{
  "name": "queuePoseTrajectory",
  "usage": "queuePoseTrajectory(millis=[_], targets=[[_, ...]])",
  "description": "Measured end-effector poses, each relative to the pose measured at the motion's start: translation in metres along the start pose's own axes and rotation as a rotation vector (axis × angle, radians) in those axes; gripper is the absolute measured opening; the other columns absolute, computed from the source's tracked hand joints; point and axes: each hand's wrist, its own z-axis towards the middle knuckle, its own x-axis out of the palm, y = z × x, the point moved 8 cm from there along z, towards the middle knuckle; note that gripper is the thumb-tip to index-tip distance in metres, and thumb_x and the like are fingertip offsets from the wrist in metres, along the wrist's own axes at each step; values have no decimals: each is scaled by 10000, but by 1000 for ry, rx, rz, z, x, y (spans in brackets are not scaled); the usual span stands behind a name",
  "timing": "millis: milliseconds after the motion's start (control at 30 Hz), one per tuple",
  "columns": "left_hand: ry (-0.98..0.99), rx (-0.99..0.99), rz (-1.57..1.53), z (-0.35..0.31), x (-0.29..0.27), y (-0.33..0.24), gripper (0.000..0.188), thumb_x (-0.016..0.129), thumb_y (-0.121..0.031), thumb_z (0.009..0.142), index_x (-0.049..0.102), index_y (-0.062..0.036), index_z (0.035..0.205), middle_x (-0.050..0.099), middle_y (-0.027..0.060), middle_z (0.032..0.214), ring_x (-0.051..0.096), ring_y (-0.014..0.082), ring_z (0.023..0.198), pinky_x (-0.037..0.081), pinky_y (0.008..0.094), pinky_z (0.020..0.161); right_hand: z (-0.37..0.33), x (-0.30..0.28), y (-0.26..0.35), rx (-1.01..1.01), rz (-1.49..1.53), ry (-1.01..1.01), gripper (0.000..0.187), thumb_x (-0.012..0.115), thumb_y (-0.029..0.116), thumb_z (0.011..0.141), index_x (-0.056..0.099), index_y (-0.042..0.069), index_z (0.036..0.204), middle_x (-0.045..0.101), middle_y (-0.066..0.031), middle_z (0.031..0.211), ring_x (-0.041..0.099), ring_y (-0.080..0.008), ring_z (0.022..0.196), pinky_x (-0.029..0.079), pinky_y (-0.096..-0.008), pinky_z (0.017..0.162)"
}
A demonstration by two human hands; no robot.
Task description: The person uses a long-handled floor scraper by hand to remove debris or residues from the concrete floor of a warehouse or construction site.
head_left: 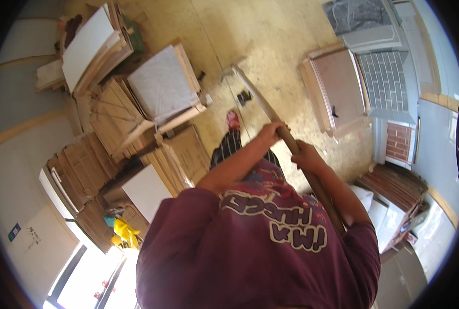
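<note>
Both my hands are closed around a long wooden pole [257, 98]. It slants from beside my right arm up and leftward, out over the floor ahead of me. My left hand [273, 133] grips it farther along, and my right hand [306, 156] holds it closer to my body. At the pole's far end is a thin, pale, blurred shape near the floor; its kind cannot be made out. A small dark scrap [244, 98] lies on the floor beside the pole, ahead of my red shoe [233, 119].
Stacked cardboard boxes [185, 154] and flat panels [162, 85] crowd the left side. On the right, a stack of brown boards [337, 85] lies near brick-patterned panels [384, 80]. A yellow cloth or bag [125, 233] sits at lower left. The floor [281, 36] is yellowish and stained.
</note>
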Motion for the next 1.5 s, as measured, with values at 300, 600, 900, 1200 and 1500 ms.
queuePoseTrajectory(millis=[300, 600, 900, 1200, 1500], targets=[[-76, 125, 135, -34, 5, -38, 209, 513, -42, 715, 443, 53, 888, 508, 172, 832, 524, 319, 807, 433, 420, 758, 14, 22, 2, -112, 26, -45, 406, 546, 133, 600, 480, -20, 970, 557, -168, 687, 563, -222, 529, 458, -320, 517], [-107, 201, 80, -39, -34, -82, 233, 509, -36, 714, 422, 54, 911, 485, 166, 845, 511, 335, 804, 437, 437, 743, 45, 57, 20, -127, -58, 12, 278, 529, 105, 614, 494, 2, 870, 529, -96, 575, 524, -166, 445, 432, -276, 432], [-103, 170, 32, -34, -41, -77, 225, 498, -31, 719, 408, 54, 907, 471, 169, 858, 494, 331, 829, 427, 434, 766, 50, 56, 22, -64, -165, 34, 275, 536, 170, 583, 503, -20, 778, 565, -149, 590, 574, -252, 522, 460, -335, 531], [-97, 162, 54, -35, -35, -53, 220, 493, -18, 714, 397, 57, 897, 449, 171, 876, 481, 303, 828, 435, 432, 783, 39, 57, -4, -28, -63, 60, 279, 551, 137, 605, 503, -22, 829, 560, -128, 618, 564, -200, 485, 457, -291, 459], [-193, 192, 47, -45, -37, -56, 257, 483, -3, 709, 368, 57, 931, 430, 170, 886, 473, 314, 833, 426, 447, 784, 46, 62, -8, -60, -209, 61, 287, 542, 169, 590, 503, -4, 816, 571, -133, 629, 574, -240, 538, 462, -322, 527]])
